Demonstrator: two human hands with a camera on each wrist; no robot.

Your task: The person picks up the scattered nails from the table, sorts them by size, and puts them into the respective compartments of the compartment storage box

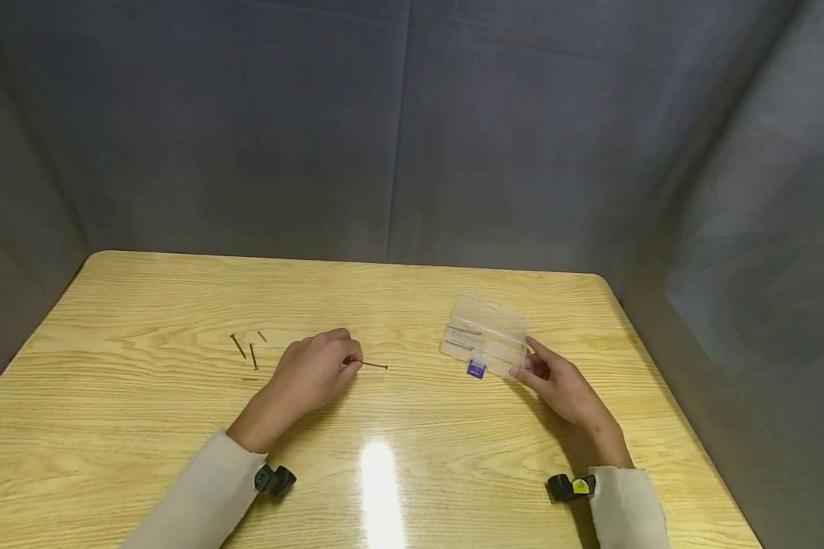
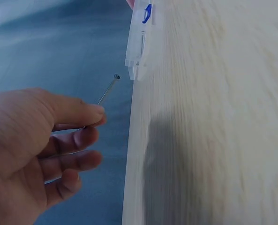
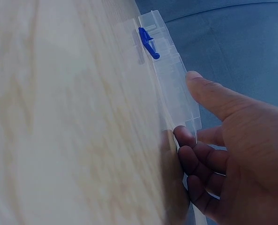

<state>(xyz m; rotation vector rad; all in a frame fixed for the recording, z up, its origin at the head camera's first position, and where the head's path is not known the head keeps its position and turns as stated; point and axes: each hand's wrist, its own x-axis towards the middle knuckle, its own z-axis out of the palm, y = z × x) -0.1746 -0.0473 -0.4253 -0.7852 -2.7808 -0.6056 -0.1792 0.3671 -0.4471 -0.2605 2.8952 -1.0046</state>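
In the head view my left hand (image 1: 316, 371) pinches a long thin screw (image 1: 374, 364) between thumb and forefinger, its head pointing right. The left wrist view shows the same screw (image 2: 108, 90) angled up from the fingertips, the other fingers loosely bent. My right hand (image 1: 556, 385) holds the right end of a clear plastic box (image 1: 504, 347), thumb at the near corner and fingers at the end. Two screws (image 1: 459, 345) lie inside the box's left part. A blue latch (image 1: 476, 369) sticks out at its near side.
Several loose screws (image 1: 253, 356) of different lengths lie on the wooden table (image 1: 144, 442), left of my left hand. Grey cloth (image 1: 247, 137) hangs behind the table and along its sides. A bright reflection shows near the table's front.
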